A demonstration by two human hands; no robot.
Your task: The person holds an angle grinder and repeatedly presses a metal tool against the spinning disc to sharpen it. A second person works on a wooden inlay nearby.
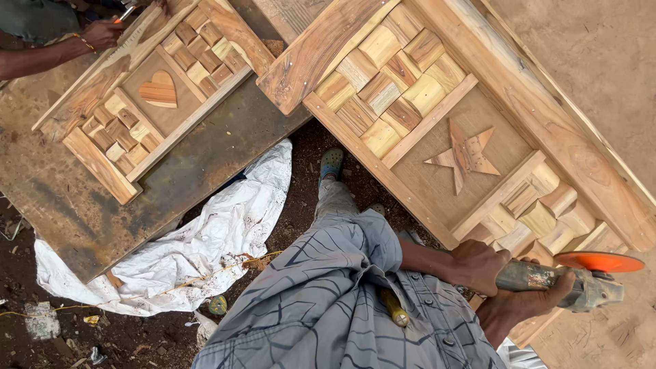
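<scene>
The angle grinder [567, 281] sat low at the right of the view, held level over the near end of a wooden panel [478, 130], its orange disc [599, 261] lying flat just above the panel's lowest blocks. Whether the disc touched the wood could not be told from this angle.

Both of the person's hands gripped the tool's grimy body. The left hand [482, 265] wrapped over the rear of the handle from above, fingers curled tight around it. The right hand [512, 307] came up from below, fingers pressed together and closed around the body nearer the disc, the thumb lying along the casing.

The panel ran diagonally from upper left to lower right, framed in pale timber. It carried a patch of chunky square blocks in mixed yellow and brown tones at the top, a flat field with a wooden star [465, 158] in the middle, and another patch of blocks by the grinder.

Below the hands showed the person's grey checked shirt [328, 301], with a yellow-handled tool [394, 307] tucked at the waist, and a foot in a blue-green shoe [331, 162] on dark earth.

To the left lay a crumpled white sack [219, 232] under a dark board [137, 184], and on it a second panel [150, 96] bearing a wooden heart [159, 90]. Another person's hand [101, 33] worked at its far edge, holding a small tool.
</scene>
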